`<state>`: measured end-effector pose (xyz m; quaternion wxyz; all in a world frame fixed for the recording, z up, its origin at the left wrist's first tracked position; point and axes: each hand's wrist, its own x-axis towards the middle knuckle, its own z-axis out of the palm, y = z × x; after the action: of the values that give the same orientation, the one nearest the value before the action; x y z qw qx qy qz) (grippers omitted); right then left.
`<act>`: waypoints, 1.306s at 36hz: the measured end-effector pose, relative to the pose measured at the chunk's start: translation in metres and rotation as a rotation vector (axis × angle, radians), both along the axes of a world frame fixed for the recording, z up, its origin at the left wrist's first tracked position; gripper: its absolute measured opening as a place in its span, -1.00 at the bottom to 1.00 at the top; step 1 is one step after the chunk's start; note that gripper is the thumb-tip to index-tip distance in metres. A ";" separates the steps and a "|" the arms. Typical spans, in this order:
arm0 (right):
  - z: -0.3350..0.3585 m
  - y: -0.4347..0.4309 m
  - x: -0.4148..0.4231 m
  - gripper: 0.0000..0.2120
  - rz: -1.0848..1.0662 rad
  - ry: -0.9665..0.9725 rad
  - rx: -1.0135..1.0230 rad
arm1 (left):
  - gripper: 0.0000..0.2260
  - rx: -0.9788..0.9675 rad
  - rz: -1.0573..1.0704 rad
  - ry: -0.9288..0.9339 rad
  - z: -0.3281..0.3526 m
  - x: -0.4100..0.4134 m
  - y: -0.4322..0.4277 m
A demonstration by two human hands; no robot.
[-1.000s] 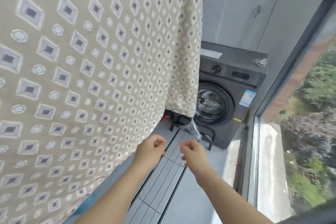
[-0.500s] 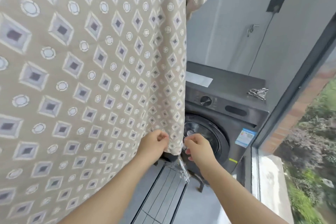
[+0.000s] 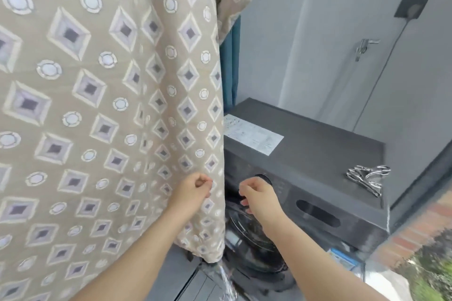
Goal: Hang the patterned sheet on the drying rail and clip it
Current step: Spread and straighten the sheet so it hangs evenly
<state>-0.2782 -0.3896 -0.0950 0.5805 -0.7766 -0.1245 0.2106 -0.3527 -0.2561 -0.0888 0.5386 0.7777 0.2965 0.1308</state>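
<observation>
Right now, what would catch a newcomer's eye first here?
The beige diamond-patterned sheet hangs across the left side. To its right stands a dark washing machine with metal clips on its top. Low in the middle, the left hand and right hand, fingers curled, sit by the sheet's right edge.

The patterned sheet (image 3: 110, 117) is hung from 12 o'clock down to 8 o'clock, in front of the washing machine's left side. The washing machine (image 3: 318, 166) is located at 4 o'clock, against the wall. On its top, a paper label (image 3: 253, 134) is placed toward 9 o'clock and the clips (image 3: 367, 178) toward 3 o'clock. The left hand (image 3: 193, 189) is positioned before the sheet's right edge, and the right hand (image 3: 259, 197) before the machine's front.
</observation>
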 end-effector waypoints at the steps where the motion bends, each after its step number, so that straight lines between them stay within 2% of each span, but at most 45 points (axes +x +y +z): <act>1: 0.000 -0.002 0.014 -0.85 0.023 0.002 -0.009 | -0.80 -0.004 0.015 -0.001 0.000 0.011 -0.003; 10: 0.009 0.024 0.089 -0.91 0.208 -0.021 -0.038 | -0.81 0.014 0.199 0.001 0.001 0.059 0.000; 14: 0.016 0.045 0.101 -0.83 0.280 -0.019 -0.041 | -0.80 0.013 0.253 0.007 0.000 0.062 0.013; 21: 0.016 0.087 0.111 -0.24 0.319 -0.122 0.075 | -0.81 0.030 0.324 -0.017 0.003 0.063 0.038; 23: 0.015 0.101 0.111 -0.17 0.341 -0.146 0.087 | -0.81 0.027 0.332 -0.027 0.003 0.062 0.045; 27: 0.019 0.122 0.112 -0.49 0.340 -0.182 0.094 | -0.79 0.006 0.333 -0.049 0.003 0.062 0.062; 30: 0.018 0.133 0.117 -0.81 0.240 -0.266 0.000 | -0.78 0.030 0.310 -0.050 0.003 0.063 0.073; 31: 0.016 0.134 0.120 -0.85 0.216 -0.300 -0.037 | -0.78 0.038 0.302 -0.050 0.003 0.063 0.076; 36: 0.010 0.126 0.138 -0.67 0.164 -0.398 -0.090 | -0.78 0.039 0.291 -0.059 0.004 0.069 0.082; 39: 0.011 0.113 0.164 -0.66 0.069 -0.426 -0.125 | -0.78 0.050 0.270 -0.067 0.008 0.076 0.082; 43: 0.023 0.105 0.187 -0.68 -0.082 -0.378 -0.052 | -0.77 0.050 0.241 -0.121 0.017 0.086 0.078; 45: 0.028 0.109 0.185 -0.72 0.041 -0.326 -0.114 | -0.78 0.067 0.234 -0.142 0.021 0.090 0.074; 47: 0.030 0.117 0.178 -0.89 0.233 -0.217 -0.161 | -0.78 0.105 0.227 -0.156 0.026 0.094 0.070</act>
<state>-0.1004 -0.2722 -0.0646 0.4713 -0.8191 -0.2582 0.2007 -0.2590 -0.1856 -0.0627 0.5002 0.7538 0.3327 0.2664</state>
